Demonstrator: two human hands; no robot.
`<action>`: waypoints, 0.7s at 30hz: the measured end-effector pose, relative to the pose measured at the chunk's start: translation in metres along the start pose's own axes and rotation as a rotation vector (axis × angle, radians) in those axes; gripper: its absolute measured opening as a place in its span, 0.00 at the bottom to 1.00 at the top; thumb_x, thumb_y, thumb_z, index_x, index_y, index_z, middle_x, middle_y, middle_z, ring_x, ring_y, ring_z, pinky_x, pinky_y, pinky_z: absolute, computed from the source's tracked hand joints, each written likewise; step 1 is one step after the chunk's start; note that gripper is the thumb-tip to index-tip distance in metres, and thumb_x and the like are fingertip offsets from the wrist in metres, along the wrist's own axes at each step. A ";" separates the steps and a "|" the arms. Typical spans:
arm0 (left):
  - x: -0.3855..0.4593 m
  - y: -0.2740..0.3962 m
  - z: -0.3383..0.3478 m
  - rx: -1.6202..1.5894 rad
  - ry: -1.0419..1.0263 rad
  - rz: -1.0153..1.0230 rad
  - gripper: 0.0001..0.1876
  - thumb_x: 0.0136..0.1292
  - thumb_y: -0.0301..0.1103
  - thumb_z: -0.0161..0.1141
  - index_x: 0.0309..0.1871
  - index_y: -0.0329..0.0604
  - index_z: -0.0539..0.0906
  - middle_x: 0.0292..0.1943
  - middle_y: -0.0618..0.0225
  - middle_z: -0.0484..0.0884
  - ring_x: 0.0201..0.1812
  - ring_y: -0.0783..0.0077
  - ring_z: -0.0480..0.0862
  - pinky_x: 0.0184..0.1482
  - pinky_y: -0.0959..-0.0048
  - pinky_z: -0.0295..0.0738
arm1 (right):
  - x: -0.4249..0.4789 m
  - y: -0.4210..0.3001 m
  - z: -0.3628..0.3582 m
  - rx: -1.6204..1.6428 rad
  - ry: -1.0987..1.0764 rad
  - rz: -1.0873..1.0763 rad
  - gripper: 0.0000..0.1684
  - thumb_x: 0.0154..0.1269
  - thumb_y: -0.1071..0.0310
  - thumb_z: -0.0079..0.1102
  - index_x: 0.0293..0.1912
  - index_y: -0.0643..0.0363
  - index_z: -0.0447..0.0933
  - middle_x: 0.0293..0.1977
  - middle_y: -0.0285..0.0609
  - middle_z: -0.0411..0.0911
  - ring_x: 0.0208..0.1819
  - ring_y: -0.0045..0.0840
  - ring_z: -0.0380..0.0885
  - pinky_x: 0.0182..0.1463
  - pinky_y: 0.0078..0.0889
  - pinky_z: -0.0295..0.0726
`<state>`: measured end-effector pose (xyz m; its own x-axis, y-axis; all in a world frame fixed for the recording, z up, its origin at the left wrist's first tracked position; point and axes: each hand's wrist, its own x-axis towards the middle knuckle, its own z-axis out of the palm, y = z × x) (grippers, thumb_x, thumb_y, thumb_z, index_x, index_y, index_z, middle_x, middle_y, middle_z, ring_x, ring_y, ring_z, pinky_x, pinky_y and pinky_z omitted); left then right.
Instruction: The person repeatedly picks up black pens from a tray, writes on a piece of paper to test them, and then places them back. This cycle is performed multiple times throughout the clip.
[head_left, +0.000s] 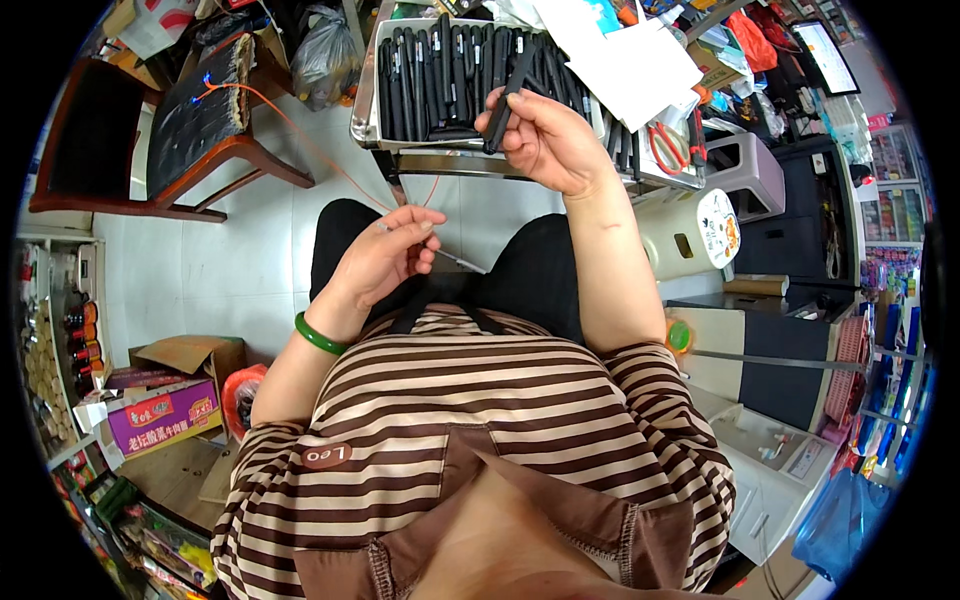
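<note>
My right hand (544, 139) is raised at the near edge of a white tray (442, 141), its fingers closed on a flat black stick-like object (510, 97). Many similar black pieces (450, 75), some with small white labels, lie packed side by side in the tray. Lower and to the left, my left hand (390, 251) is over my lap and pinches a thin grey rod-like tool (463, 261), whose far end points down to the right. An orange cord (300, 135) runs from the chair on the left towards my left hand. What the black pieces are exactly, I cannot tell.
A dark wooden chair (199, 112) with a torn seat stands at the left. White papers (637, 67) and red-handled scissors (667, 148) lie right of the tray. Plastic stools (694, 236) stand at the right, and a cardboard box (169, 416) sits on the lower left.
</note>
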<state>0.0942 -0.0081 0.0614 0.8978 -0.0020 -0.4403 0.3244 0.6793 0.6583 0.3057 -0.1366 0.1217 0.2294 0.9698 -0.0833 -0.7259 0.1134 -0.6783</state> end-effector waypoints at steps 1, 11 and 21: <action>-0.001 0.002 0.005 0.016 -0.009 0.009 0.11 0.66 0.33 0.49 0.47 0.40 0.74 0.30 0.72 0.73 0.28 0.81 0.72 0.32 0.83 0.69 | -0.002 0.005 0.002 0.012 0.019 -0.002 0.12 0.69 0.66 0.42 0.44 0.63 0.70 0.38 0.50 0.77 0.27 0.15 0.73 0.24 0.09 0.73; -0.018 0.016 0.040 0.219 -0.015 0.229 0.13 0.68 0.41 0.48 0.45 0.40 0.74 0.27 0.72 0.74 0.26 0.82 0.72 0.30 0.82 0.70 | -0.028 0.051 0.039 -0.334 0.108 0.029 0.11 0.67 0.67 0.47 0.46 0.62 0.70 0.38 0.38 0.76 0.33 0.12 0.74 0.35 0.13 0.76; -0.025 0.002 0.048 0.352 -0.036 0.231 0.14 0.68 0.42 0.48 0.37 0.41 0.76 0.25 0.75 0.74 0.25 0.85 0.71 0.27 0.86 0.69 | -0.046 0.080 0.065 -0.869 0.423 -0.343 0.08 0.69 0.65 0.43 0.41 0.60 0.66 0.28 0.36 0.77 0.21 0.13 0.70 0.24 0.15 0.69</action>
<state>0.0868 -0.0425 0.1029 0.9667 0.0912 -0.2391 0.1895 0.3725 0.9085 0.1950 -0.1577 0.1187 0.6684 0.7397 0.0780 0.1040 0.0109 -0.9945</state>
